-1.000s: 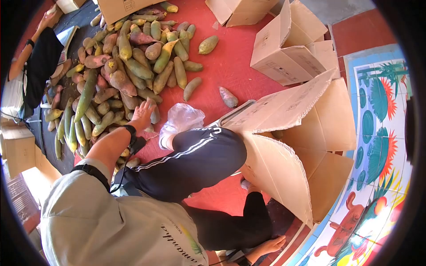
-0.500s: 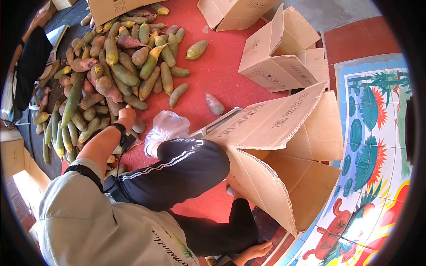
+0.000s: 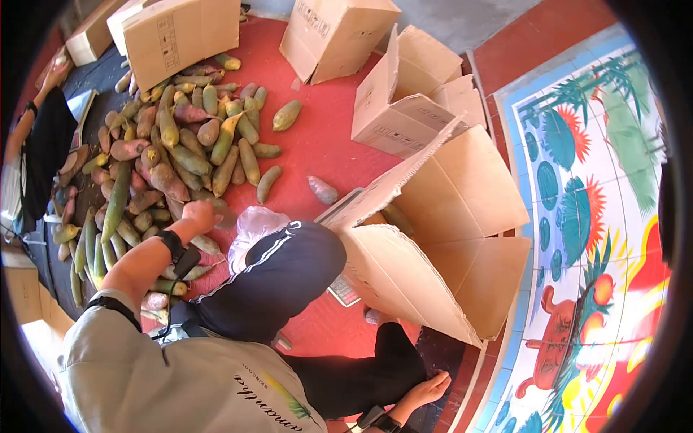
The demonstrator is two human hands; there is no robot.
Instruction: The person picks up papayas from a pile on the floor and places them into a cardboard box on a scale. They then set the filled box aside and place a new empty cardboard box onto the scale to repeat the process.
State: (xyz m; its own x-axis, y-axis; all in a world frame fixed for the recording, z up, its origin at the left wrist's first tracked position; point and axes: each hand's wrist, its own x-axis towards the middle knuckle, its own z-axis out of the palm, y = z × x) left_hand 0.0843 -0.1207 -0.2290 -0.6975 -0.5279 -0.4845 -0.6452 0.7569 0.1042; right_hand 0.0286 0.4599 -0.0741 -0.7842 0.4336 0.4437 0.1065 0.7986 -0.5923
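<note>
My left hand (image 3: pixel 200 216) is at the near edge of a large heap of green and reddish radishes (image 3: pixel 189 160). Its fingers are closed on a radish (image 3: pixel 226 216), which is blurred and partly hidden by the hand. My right hand (image 3: pixel 427 390) rests over my bent knee at the lower right, fingers stretched out and holding nothing. Beside my other knee stands an open cardboard box (image 3: pixel 462 191), tilted in view, with a greenish radish (image 3: pixel 397 218) partly visible inside. A clear plastic bag (image 3: pixel 254 225) lies between my left hand and that knee.
A flat device with buttons (image 3: pixel 343 290) shows beside the open box. More cardboard boxes (image 3: pixel 419 108) stand farther back. Loose radishes (image 3: pixel 322 190) lie on the red floor (image 3: pixel 303 155). Another person (image 3: pixel 43 137) is at the far left. A painted tile wall (image 3: pixel 570 238) borders the right.
My view has shifted, so the boxes appear farther left and the inside of the near box shows more. My left hand has moved slightly, with a blurred radish at its fingers.
</note>
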